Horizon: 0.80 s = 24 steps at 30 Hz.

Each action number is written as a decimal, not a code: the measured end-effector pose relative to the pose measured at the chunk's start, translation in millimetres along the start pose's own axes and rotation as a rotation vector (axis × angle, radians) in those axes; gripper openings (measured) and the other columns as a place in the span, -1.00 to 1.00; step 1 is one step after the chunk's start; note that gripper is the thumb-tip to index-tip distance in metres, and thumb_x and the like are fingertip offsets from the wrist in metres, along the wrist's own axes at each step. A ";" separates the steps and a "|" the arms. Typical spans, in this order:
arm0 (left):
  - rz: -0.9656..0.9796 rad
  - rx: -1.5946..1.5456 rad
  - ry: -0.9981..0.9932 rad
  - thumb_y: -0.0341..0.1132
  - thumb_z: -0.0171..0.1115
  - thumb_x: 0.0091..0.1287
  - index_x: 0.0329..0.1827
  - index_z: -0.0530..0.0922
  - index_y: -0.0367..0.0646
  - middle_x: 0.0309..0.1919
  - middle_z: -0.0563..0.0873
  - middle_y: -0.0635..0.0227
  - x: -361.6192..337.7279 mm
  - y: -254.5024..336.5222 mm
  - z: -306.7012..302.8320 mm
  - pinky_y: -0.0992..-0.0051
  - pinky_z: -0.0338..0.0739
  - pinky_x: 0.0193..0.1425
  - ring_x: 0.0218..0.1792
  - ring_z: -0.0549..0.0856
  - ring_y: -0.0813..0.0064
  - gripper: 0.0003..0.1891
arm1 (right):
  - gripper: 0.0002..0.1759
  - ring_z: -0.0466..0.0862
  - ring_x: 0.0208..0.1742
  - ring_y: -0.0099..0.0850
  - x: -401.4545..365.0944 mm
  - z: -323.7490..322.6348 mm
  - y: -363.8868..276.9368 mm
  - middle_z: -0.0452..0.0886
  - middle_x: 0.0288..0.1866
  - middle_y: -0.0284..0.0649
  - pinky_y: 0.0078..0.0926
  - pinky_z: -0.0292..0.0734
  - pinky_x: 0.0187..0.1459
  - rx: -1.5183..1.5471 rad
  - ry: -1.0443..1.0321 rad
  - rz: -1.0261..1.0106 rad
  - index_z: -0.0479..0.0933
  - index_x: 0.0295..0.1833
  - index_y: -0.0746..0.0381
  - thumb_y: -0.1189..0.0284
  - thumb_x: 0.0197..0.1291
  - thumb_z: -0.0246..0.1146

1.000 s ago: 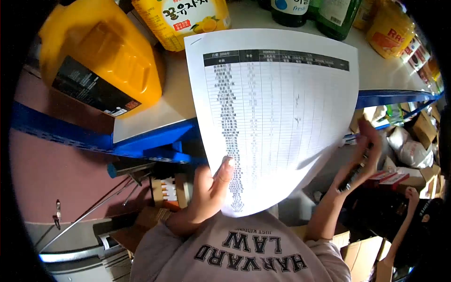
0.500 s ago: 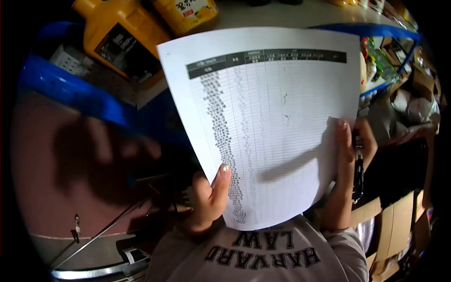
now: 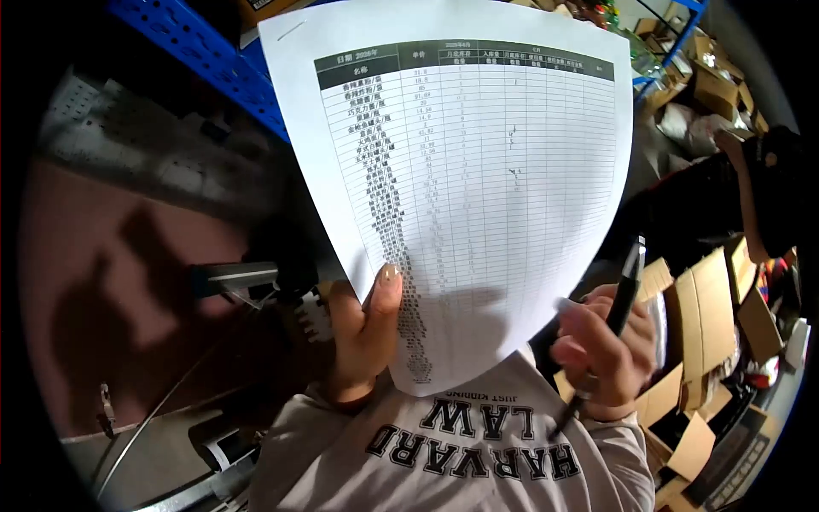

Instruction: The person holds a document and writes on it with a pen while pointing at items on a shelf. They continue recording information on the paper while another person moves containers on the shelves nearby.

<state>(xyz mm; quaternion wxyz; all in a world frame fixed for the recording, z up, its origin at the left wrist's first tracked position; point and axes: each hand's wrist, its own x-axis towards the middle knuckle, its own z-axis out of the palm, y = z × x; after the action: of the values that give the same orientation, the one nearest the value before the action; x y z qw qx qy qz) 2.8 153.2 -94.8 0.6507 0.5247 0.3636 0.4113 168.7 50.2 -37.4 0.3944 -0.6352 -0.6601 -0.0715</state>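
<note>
A printed inventory sheet (image 3: pixel 546 213) with a dark header row and a staple at its top left corner is raised in front of me. My left hand (image 3: pixel 367 333) grips its lower left edge, thumb across the printed names. A few handwritten marks stand in one of the middle columns. To the right of the paper, my right hand (image 3: pixel 606 350) has its fingers curled around a black pen (image 3: pixel 629 286), whose upper end points upward. This hand is somewhat smeared by motion and sits off the sheet's lower right edge.
Blue metal shelving (image 3: pixel 217 64) runs behind the sheet at the upper left. Opened cardboard boxes (image 3: pixel 704 316) stand at the right, with more boxes and bags farther back. Another person's arm (image 3: pixel 740 183) and dark clothing show at the right. A metal rod (image 3: pixel 162 401) slants at the lower left.
My right hand has let go of the sheet's right edge and moved down, the pen now across its fingers. The view has shifted, and the yellow containers are out of sight.
</note>
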 end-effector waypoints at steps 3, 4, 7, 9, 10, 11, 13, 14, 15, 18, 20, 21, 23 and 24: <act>-0.039 -0.133 0.006 -0.37 -0.08 0.25 -0.20 0.39 -0.40 -0.38 0.53 0.27 4.1 1.7 5.2 0.60 0.35 -0.34 -0.40 0.45 0.64 -0.78 | -0.49 0.28 -0.78 -0.66 4.6 13.4 -8.7 0.26 -0.81 -0.47 -0.69 0.19 -0.66 -0.003 -0.007 -0.049 0.52 -0.27 0.27 -0.01 0.03 0.08; -0.050 -0.156 0.009 -0.37 -0.08 0.26 -0.20 0.39 -0.40 -0.37 0.53 0.27 5.1 1.1 5.4 0.59 0.34 -0.34 -0.40 0.45 0.64 -0.77 | -0.43 0.26 -0.78 -0.63 6.5 18.1 -10.8 0.23 -0.80 -0.48 -0.68 0.20 -0.65 0.003 -0.013 -0.041 0.52 -0.25 0.25 -0.08 0.07 -0.02; -0.104 -0.118 -0.018 -0.36 -0.05 0.25 -0.35 0.44 -0.38 -0.51 0.53 0.37 3.5 0.8 4.6 0.64 0.30 -0.47 -0.51 0.43 0.71 -0.79 | -0.60 0.24 -0.72 -0.52 0.3 30.7 -12.0 0.29 -0.67 -0.36 -0.59 0.27 -0.56 0.210 0.047 -0.089 0.44 -0.17 0.18 0.09 0.16 -0.07; -0.088 -0.088 -0.026 -0.37 -0.05 0.25 -0.44 0.44 -0.36 -0.59 0.51 0.41 9.8 6.5 4.8 0.67 0.27 -0.54 -0.57 0.40 0.73 -0.79 | -0.79 0.31 -0.68 -0.53 5.5 45.1 -12.0 0.33 -0.62 -0.37 -0.57 0.29 -0.50 0.158 0.131 -0.149 0.41 -0.22 0.13 0.31 0.02 0.01; -0.071 -0.077 -0.039 -0.37 -0.05 0.25 -0.48 0.44 -0.35 -0.64 0.50 0.43 15.0 11.1 6.3 0.68 0.25 -0.57 -0.60 0.39 0.75 -0.78 | -0.79 0.33 -0.66 -0.54 11.3 52.8 -13.7 0.35 -0.60 -0.37 -0.57 0.29 -0.47 0.100 0.210 -0.176 0.40 -0.23 0.11 0.37 -0.07 0.06; -0.054 -0.074 -0.047 -0.37 -0.05 0.25 -0.52 0.44 -0.34 -0.68 0.49 0.45 18.7 16.8 8.2 0.70 0.23 -0.60 -0.63 0.38 0.76 -0.76 | -0.76 0.34 -0.64 -0.54 15.2 56.1 -13.7 0.36 -0.59 -0.38 -0.58 0.27 -0.47 0.095 0.207 -0.200 0.41 -0.24 0.09 0.38 -0.14 0.08; -0.005 -0.080 -0.097 -0.38 -0.07 0.26 -0.52 0.44 -0.33 -0.67 0.50 0.44 12.9 23.2 9.4 0.71 0.25 -0.60 -0.63 0.38 0.76 -0.76 | -0.69 0.36 -0.62 -0.56 16.9 55.5 -18.3 0.38 -0.56 -0.38 -0.59 0.25 -0.46 0.073 0.209 -0.259 0.43 -0.26 0.06 0.41 -0.27 0.11; 0.019 -0.089 -0.105 -0.38 -0.08 0.27 -0.51 0.43 -0.32 -0.66 0.50 0.44 8.9 22.2 10.8 0.71 0.26 -0.59 -0.63 0.39 0.76 -0.77 | -0.70 0.37 -0.61 -0.56 18.9 50.6 -22.7 0.38 -0.55 -0.39 -0.60 0.24 -0.46 0.046 0.187 -0.252 0.43 -0.27 0.05 0.41 -0.28 0.12; 0.039 -0.099 -0.119 -0.39 -0.09 0.28 -0.49 0.43 -0.31 -0.65 0.51 0.44 5.3 19.6 12.0 0.71 0.27 -0.59 -0.62 0.40 0.76 -0.77 | -0.70 0.37 -0.60 -0.57 20.5 44.3 -28.0 0.38 -0.54 -0.39 -0.60 0.23 -0.46 0.014 0.165 -0.240 0.44 -0.28 0.04 0.42 -0.29 0.12; 0.080 -0.209 -0.175 -0.37 -0.11 0.28 -0.31 0.36 -0.23 -0.35 0.47 0.38 -36.3 12.3 24.9 0.66 0.37 -0.42 -0.42 0.43 0.74 -0.88 | -0.73 0.41 -0.52 -0.57 -10.9 10.5 -50.7 0.42 -0.50 -0.41 -0.63 0.20 -0.43 -0.047 0.182 -0.207 0.48 -0.33 0.01 0.42 -0.32 0.12; 0.134 -0.212 -0.181 -0.38 -0.14 0.29 -0.34 0.30 -0.23 -0.39 0.48 0.36 -49.9 14.3 32.6 0.67 0.37 -0.45 -0.45 0.43 0.74 -0.89 | -0.73 0.43 -0.47 -0.57 -11.6 8.4 -52.3 0.44 -0.47 -0.41 -0.63 0.21 -0.41 -0.068 0.181 -0.209 0.48 -0.33 0.01 0.41 -0.32 0.13; 0.176 -0.200 -0.177 -0.40 -0.15 0.30 -0.39 0.26 -0.24 -0.45 0.49 0.35 -49.3 15.2 34.6 0.69 0.36 -0.49 -0.49 0.42 0.74 -0.88 | -0.74 0.45 -0.41 -0.57 -14.0 9.9 -52.6 0.47 -0.43 -0.43 -0.62 0.22 -0.38 -0.086 0.190 -0.221 0.49 -0.34 -0.01 0.41 -0.31 0.12; 0.200 -0.064 -0.196 -0.40 -0.17 0.32 -0.39 0.24 -0.24 -0.46 0.49 0.36 -48.5 16.0 34.1 0.69 0.35 -0.47 -0.49 0.42 0.74 -0.87 | -0.73 0.45 -0.41 -0.56 -14.7 11.9 -53.0 0.47 -0.43 -0.43 -0.61 0.23 -0.37 -0.101 0.212 -0.245 0.50 -0.34 -0.01 0.41 -0.32 0.12; 0.176 0.062 -0.218 -0.37 -0.18 0.32 -0.34 0.26 -0.22 -0.41 0.48 0.39 -49.5 16.8 30.9 0.67 0.35 -0.41 -0.44 0.42 0.72 -0.89 | -0.72 0.45 -0.40 -0.56 -14.2 12.1 -53.4 0.47 -0.42 -0.43 -0.61 0.24 -0.37 -0.106 0.221 -0.254 0.50 -0.34 -0.01 0.41 -0.33 0.12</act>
<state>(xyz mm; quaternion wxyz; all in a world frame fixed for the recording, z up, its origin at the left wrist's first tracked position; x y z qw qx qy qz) 8.4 97.8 -70.5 0.6312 0.6160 0.2560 0.3957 114.1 36.6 -32.6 0.4181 -0.5548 -0.6832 -0.2248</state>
